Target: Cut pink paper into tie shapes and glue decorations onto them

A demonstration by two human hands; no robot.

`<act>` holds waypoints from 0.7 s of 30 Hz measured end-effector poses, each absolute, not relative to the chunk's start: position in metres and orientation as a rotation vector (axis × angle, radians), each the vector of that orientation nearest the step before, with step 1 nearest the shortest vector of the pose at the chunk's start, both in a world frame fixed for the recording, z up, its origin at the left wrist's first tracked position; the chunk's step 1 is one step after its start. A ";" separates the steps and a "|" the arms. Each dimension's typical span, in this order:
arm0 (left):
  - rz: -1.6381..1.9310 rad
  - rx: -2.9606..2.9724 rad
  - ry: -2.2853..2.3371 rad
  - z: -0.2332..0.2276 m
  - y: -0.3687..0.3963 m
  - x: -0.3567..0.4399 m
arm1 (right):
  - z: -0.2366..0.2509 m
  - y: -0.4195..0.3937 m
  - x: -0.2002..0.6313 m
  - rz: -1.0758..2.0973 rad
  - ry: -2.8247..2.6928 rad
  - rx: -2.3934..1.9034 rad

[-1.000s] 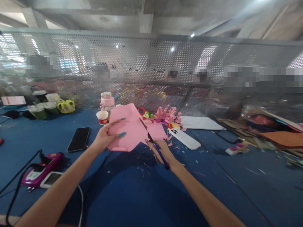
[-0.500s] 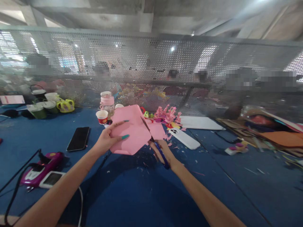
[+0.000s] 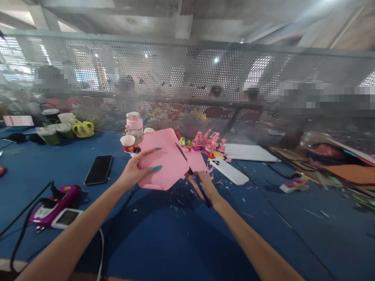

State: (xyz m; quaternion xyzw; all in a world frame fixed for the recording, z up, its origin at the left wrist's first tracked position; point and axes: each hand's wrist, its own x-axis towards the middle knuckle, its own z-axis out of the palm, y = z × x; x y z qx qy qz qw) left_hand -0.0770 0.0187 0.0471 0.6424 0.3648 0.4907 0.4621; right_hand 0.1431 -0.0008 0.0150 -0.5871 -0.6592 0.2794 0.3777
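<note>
Left hand: gripping the pink sheet, thumb and one finger spread over the top, other fingers tucked out of sight, teal nails on show.
Right hand: wrapped round the blue-handled scissors, not much palm visible.
Blades: dark, angled up along the sheet's right side; can't tell how wide apart.
Pink sheet: between both hands, mid-worktop, closer to the far edge than the near one, near end kinda curled.
More pink paper: poking out just right of the scissors.
Frilly pink pile: beyond the right hand, toward the far edge, with small scraps littered nearby.
White phone: back up, right of the scissors, camera bump pointing toward the far edge.
Cup and bottle: red-and-white paper cup and pink-topped bottle, beyond the left hand near the far edge.
Black phone: left of the left hand, screen dark.
Purple power strip: further left, toward the near edge, black cables plugged in.
Far-left clutter: green cups beside a yellow holder.
Far-right clutter: orange sheet among brown card.
Perforated screen: all along the far edge.
</note>
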 end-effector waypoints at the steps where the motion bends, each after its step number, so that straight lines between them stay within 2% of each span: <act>1: 1.196 1.582 0.899 0.047 0.018 -0.077 | 0.015 -0.001 0.143 0.751 -1.684 -1.496; 6: 1.146 1.597 0.878 0.045 0.017 -0.074 | 0.015 -0.005 0.142 0.881 -1.643 -1.437; 14: 1.168 1.614 0.890 0.041 0.017 -0.072 | 0.009 0.001 0.144 0.648 -1.714 -1.414; 21: 1.164 1.604 0.871 0.040 0.017 -0.072 | 0.005 0.004 0.145 0.622 -1.708 -1.437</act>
